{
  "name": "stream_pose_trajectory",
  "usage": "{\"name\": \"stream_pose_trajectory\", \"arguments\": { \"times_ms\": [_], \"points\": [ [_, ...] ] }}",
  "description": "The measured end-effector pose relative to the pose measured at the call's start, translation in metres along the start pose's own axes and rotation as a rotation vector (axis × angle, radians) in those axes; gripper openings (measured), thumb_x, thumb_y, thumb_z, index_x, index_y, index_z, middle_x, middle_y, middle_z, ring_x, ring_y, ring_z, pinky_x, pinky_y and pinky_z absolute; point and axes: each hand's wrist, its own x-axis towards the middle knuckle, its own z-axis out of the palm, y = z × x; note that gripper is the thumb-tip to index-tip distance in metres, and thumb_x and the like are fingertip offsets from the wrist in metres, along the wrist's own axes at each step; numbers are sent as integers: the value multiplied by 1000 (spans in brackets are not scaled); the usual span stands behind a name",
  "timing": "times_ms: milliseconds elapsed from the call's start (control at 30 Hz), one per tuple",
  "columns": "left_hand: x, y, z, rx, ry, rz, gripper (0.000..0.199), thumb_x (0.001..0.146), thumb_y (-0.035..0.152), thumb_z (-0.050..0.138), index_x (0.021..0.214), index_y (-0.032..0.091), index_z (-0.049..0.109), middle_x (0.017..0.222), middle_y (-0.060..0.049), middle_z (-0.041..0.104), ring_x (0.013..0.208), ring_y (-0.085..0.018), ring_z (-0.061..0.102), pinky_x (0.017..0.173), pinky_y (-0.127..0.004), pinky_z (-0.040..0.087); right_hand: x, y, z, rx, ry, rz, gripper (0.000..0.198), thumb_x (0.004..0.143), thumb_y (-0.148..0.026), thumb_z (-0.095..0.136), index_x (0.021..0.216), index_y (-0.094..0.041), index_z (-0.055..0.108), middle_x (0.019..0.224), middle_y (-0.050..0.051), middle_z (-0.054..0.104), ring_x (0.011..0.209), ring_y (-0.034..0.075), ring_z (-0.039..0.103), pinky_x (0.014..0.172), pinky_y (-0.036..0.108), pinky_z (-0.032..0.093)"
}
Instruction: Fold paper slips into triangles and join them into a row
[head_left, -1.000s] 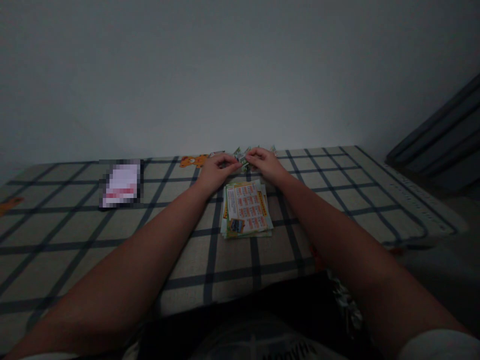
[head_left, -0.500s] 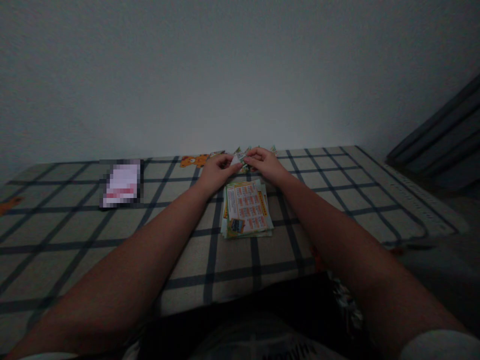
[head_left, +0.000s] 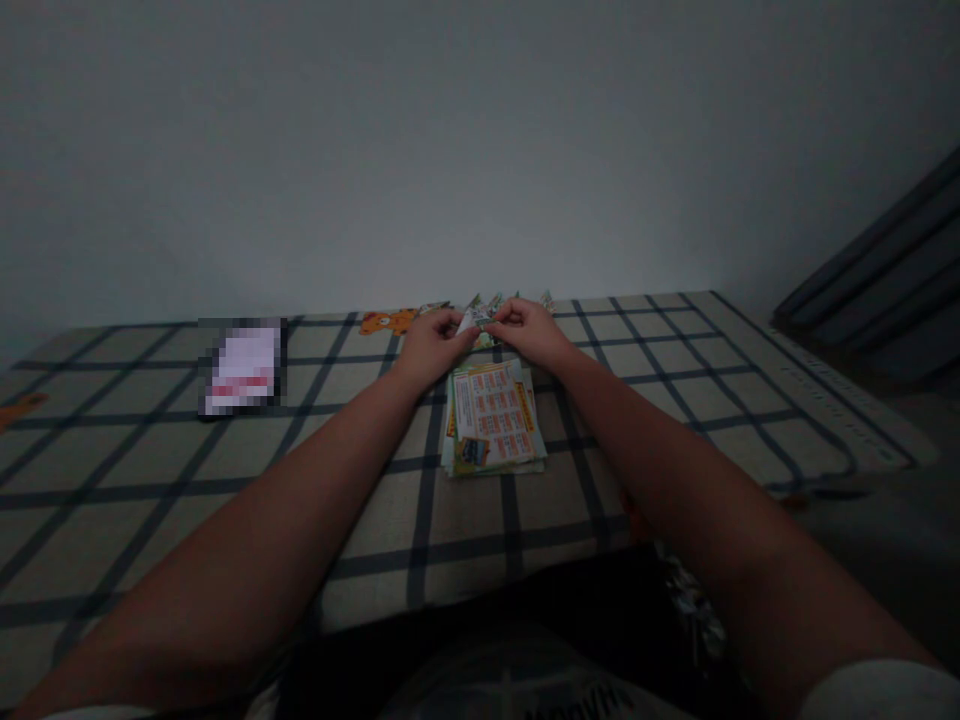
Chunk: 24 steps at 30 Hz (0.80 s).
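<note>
Between my two hands is a small folded piece of printed paper [head_left: 474, 319], whitish with green print. My left hand [head_left: 435, 345] pinches its left side between thumb and fingers. On the other side, my right hand [head_left: 529, 330] grips the right edge, thumb against fingertips. Just below my hands lies a stack of printed paper sheets [head_left: 495, 415], the top one covered in orange and white boxes. Behind my fingers, several folded paper pieces [head_left: 547, 300] stand along the far edge, partly hidden by my right hand.
A checked cloth [head_left: 360, 510] with orange bear prints [head_left: 386, 322] covers the table. At the left lies a pixelated, phone-like object [head_left: 244, 365]. A pale wall [head_left: 480, 150] rises behind the table, and a dark curtain-like fabric [head_left: 885, 270] hangs at the right.
My right fingertips have shifted slightly down and left along the folded paper. The paper has tilted a little; the stack and my left hand are almost unchanged.
</note>
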Motion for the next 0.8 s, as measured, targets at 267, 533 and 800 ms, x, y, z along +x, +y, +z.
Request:
{"name": "stream_pose_trajectory", "arguments": {
  "times_ms": [267, 533, 800],
  "points": [
    [-2, 10, -1, -47, 0, 39, 32, 82, 49, 70, 89, 18, 77, 81, -3, 72, 73, -17, 60, 66, -29, 45, -2, 0, 0, 11, -6, -7, 23, 79, -28, 74, 77, -21, 52, 77, -1, 59, 73, 14, 56, 70, 29, 47],
    [-2, 8, -2, -21, -20, 60, 35, 84, 51, 69, 84, 17, 78, 77, -3, 74, 69, -16, 61, 65, -29, 46, 0, 0, 1, -16, -31, -52, 15, 83, -31, 69, 80, -20, 59, 83, 1, 65, 80, 16, 60, 76, 31, 48],
    [-2, 8, -1, -12, -17, 81, 34, 84, 49, 68, 92, 17, 78, 89, -4, 78, 80, -19, 67, 74, -30, 51, 4, 7, -1, -65, -15, -123, 16, 83, -33, 71, 83, -17, 68, 84, 4, 69, 80, 18, 61, 77, 33, 47]
  ]
}}
